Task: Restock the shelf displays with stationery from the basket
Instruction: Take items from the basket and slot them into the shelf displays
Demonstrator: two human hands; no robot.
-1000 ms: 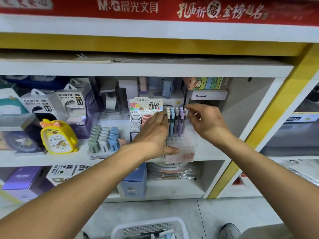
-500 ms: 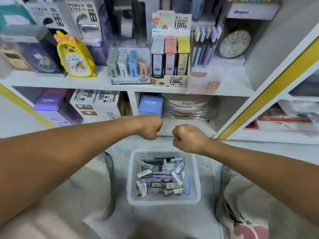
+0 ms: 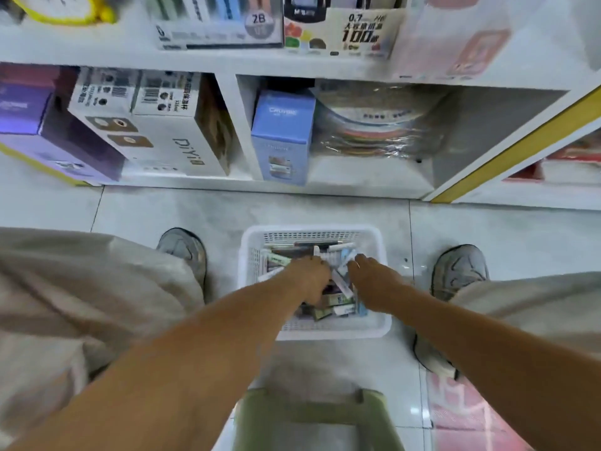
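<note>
A white plastic basket (image 3: 325, 333) stands on the floor between my feet, filled with several small packs of stationery (image 3: 338, 301). My left hand (image 3: 309, 278) is down inside it on the left, fingers bent into the pile; whether they hold a pack is hidden. My right hand (image 3: 374, 281) is inside on the right, its fingers stretched out and touching the packs. Above, the shelf (image 3: 195, 60) carries a lead-refill display box (image 3: 344, 30) marked 0.7 and 100, and a 2B display box (image 3: 218, 27) left of it.
The lower shelf bay holds a blue carton (image 3: 283, 135), wrapped coloured rolls (image 3: 380, 125), white boxes (image 3: 146, 125) and a purple box (image 3: 32, 118). My shoes (image 3: 183, 252) (image 3: 460, 271) flank the basket. A green stool (image 3: 309, 418) sits below me.
My hands left the pen display on the shelf, came down as fists above the basket, and now reach into it. The view has tipped down toward the floor.
</note>
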